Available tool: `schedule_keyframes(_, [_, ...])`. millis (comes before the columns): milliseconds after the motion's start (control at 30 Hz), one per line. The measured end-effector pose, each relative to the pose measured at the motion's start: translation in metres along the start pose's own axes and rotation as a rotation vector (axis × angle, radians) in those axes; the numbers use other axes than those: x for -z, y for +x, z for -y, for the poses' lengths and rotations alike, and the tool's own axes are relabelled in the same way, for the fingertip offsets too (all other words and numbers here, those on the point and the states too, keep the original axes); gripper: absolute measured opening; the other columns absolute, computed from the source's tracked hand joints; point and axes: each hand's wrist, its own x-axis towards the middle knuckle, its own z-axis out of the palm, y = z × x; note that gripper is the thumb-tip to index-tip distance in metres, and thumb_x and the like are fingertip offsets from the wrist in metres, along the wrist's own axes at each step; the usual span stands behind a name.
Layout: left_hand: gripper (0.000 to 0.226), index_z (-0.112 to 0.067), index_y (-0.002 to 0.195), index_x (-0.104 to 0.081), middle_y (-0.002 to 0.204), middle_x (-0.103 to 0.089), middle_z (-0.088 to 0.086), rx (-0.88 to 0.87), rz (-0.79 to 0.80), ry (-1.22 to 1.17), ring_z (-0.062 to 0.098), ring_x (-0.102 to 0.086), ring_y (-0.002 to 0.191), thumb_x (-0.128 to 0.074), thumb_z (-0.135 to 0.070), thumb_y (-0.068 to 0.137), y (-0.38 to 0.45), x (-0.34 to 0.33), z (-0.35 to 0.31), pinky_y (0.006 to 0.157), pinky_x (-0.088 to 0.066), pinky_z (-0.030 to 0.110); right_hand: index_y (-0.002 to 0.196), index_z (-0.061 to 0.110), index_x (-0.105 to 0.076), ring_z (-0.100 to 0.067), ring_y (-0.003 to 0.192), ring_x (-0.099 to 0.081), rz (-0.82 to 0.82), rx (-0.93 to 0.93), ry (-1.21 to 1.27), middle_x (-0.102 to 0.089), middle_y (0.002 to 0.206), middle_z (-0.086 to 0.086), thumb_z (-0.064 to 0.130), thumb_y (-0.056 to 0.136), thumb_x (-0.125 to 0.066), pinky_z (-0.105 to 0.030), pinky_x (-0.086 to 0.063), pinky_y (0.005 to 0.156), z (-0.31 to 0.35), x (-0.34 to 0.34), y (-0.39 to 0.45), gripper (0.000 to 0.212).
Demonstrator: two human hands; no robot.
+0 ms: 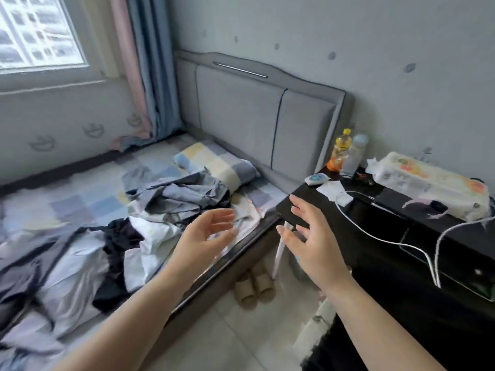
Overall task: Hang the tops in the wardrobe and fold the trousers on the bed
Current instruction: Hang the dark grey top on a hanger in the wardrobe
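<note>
I stand by the bed (80, 199) under a window (40, 30), its checked sheet soft and rumpled. The clothes (171, 202) lie in a crumpled heap on it, grey, white and black. My left hand (206, 234) and right hand (308, 236) hover empty, fingers spread. On the glossy black bench (401, 236) stand two bottles (348, 153); two slippers (254, 287) sit on the tiled floor.

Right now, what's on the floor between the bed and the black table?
In the head view, tan slippers sit on the floor between the bed and black table.
</note>
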Motion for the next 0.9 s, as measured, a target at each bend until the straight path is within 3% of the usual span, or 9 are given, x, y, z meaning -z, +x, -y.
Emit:
schedule_keyframes(133, [0.031,-0.023,0.109,-0.064,0.111,-0.069,-0.002,0.068,-0.181,0.029,0.01,-0.067,0.101,-0.071,-0.007,0.083,-0.015,0.099,0.021,0.088,-0.052,0.026,0.128,0.045,-0.04,-0.002,0.131,-0.039,0.162,0.035,0.056,-0.044,0.133,0.017,0.025,0.087,-0.066,-0.034,-0.04,0.107,0.018,-0.096,0.026,0.052])
schedule_keyframes(233, [0.029,-0.027,0.107,-0.064,0.108,-0.07,-0.005,0.113,-0.278,0.02,0.007,-0.067,0.099,-0.07,-0.009,0.085,-0.03,0.148,0.031,0.08,-0.053,0.021,0.125,0.05,-0.038,0.008,0.124,-0.04,0.255,0.06,0.102,-0.039,0.128,0.032,0.025,0.087,-0.066,-0.025,-0.039,0.102,0.028,-0.149,0.039,0.054])
schedule_keyframes(333, [0.028,-0.023,0.108,-0.064,0.107,-0.071,-0.003,0.153,-0.428,-0.005,0.003,-0.067,0.094,-0.069,-0.007,0.085,-0.052,0.201,0.047,0.072,-0.051,0.013,0.123,0.052,-0.038,0.01,0.122,-0.04,0.401,0.068,0.138,-0.042,0.13,0.024,0.028,0.087,-0.066,-0.018,-0.038,0.097,0.041,-0.213,0.05,0.053])
schedule_keyframes(500, [0.027,-0.025,0.105,-0.065,0.106,-0.071,-0.002,0.225,-0.646,-0.016,0.005,-0.068,0.095,-0.069,-0.007,0.085,-0.084,0.266,0.073,0.076,-0.052,0.016,0.127,0.045,-0.039,0.009,0.121,-0.041,0.607,0.067,0.183,-0.042,0.129,0.022,0.029,0.087,-0.066,-0.016,-0.036,0.095,0.054,-0.303,0.065,0.051])
schedule_keyframes(633, [0.028,-0.02,0.107,-0.065,0.102,-0.072,-0.001,0.284,-0.777,-0.035,0.004,-0.068,0.095,-0.068,-0.003,0.085,-0.091,0.306,0.096,0.076,-0.052,0.015,0.122,0.05,-0.039,0.013,0.117,-0.042,0.71,0.068,0.228,-0.041,0.123,0.03,0.025,0.087,-0.067,-0.009,-0.038,0.089,0.055,-0.364,0.079,0.051])
schedule_keyframes(900, [0.027,-0.025,0.108,-0.065,0.104,-0.073,-0.006,0.42,-0.936,-0.057,0.004,-0.067,0.097,-0.069,-0.01,0.086,-0.047,0.405,0.141,0.074,-0.051,0.02,0.125,0.044,-0.042,0.005,0.119,-0.044,0.859,0.022,0.239,-0.046,0.128,0.015,0.028,0.086,-0.067,-0.024,-0.04,0.095,0.047,-0.495,0.149,0.048])
